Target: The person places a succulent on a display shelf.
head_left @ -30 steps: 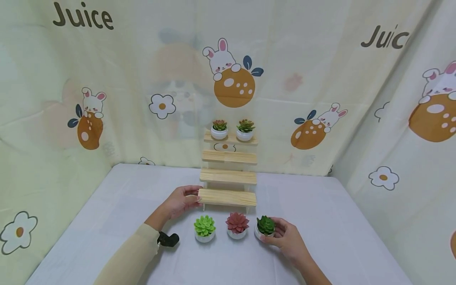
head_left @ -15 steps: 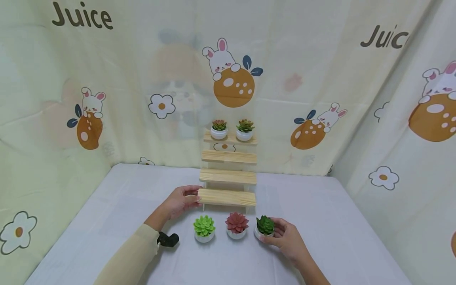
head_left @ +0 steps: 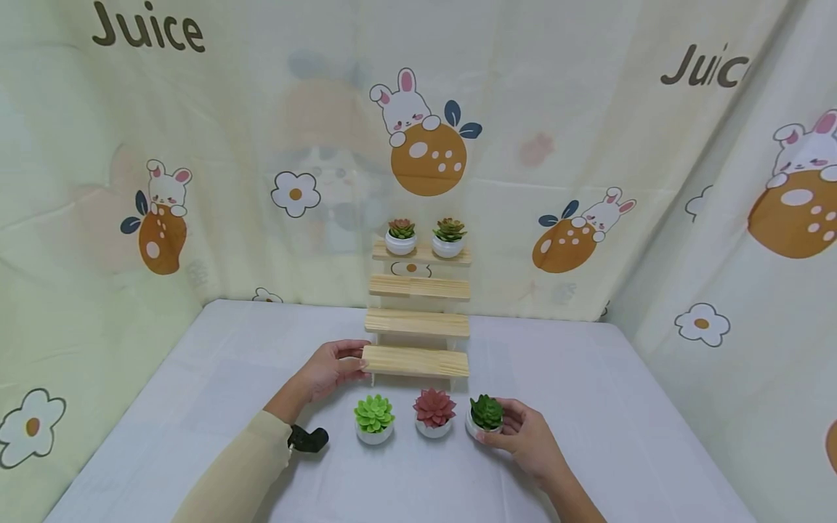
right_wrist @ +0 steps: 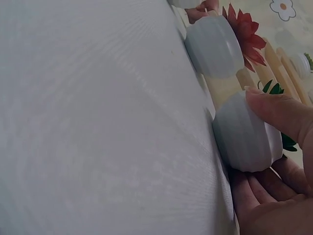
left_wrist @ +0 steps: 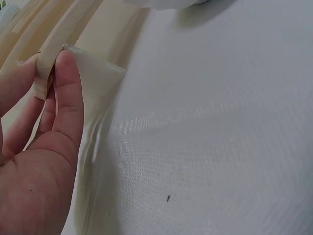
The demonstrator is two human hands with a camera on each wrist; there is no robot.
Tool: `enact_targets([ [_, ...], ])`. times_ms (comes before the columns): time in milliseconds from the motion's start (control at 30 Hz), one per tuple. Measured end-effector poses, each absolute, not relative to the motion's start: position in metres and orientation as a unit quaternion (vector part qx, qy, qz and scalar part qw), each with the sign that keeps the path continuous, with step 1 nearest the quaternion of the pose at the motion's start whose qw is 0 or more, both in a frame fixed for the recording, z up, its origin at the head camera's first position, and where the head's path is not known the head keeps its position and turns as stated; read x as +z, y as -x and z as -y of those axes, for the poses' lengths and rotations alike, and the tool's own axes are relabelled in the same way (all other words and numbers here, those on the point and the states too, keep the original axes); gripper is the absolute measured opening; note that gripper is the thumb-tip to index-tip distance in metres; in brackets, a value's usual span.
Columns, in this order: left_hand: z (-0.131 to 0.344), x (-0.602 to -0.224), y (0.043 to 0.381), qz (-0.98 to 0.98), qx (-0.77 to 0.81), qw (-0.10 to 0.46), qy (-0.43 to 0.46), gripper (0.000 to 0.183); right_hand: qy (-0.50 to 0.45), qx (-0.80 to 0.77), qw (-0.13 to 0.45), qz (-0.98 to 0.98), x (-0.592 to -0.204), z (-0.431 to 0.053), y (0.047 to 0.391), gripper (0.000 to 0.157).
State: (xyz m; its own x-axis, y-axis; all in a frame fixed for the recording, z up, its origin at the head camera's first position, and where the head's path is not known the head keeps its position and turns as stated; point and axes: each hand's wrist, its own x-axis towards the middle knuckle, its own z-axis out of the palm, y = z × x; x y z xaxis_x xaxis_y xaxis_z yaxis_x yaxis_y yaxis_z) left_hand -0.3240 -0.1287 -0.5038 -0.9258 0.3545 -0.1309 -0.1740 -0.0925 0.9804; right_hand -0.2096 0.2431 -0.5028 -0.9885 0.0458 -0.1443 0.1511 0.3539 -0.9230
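Note:
My left hand [head_left: 331, 372] grips the left end of the lowest step of a wooden tiered stand [head_left: 418, 361]; in the left wrist view the thumb and fingers pinch the step's end [left_wrist: 46, 68]. With my right hand [head_left: 526, 439] I hold the dark green potted succulent [head_left: 487, 414] around its white pot [right_wrist: 247, 134], which sits on the cloth. To its left stand a red potted succulent [head_left: 434, 410] and a bright green potted succulent [head_left: 374, 418], in a row before the stand. On the top step are two more potted succulents, one reddish [head_left: 401, 236] and one green-brown [head_left: 448, 237].
A white cloth covers the table [head_left: 556, 378]. Close behind the stand hangs a printed curtain [head_left: 340, 254], which also closes in both sides. A black strap piece [head_left: 309, 439] sticks out from the left wrist, left of the bright green plant.

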Motion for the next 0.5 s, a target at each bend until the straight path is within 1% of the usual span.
enact_targets([
  [500,0.1284,-0.5055,0.3247,-0.652,0.734,0.177,-0.067,0.053,-0.070,-0.563,0.031,-0.823,-0.5027,-0.2399,0.2130,0.076],
])
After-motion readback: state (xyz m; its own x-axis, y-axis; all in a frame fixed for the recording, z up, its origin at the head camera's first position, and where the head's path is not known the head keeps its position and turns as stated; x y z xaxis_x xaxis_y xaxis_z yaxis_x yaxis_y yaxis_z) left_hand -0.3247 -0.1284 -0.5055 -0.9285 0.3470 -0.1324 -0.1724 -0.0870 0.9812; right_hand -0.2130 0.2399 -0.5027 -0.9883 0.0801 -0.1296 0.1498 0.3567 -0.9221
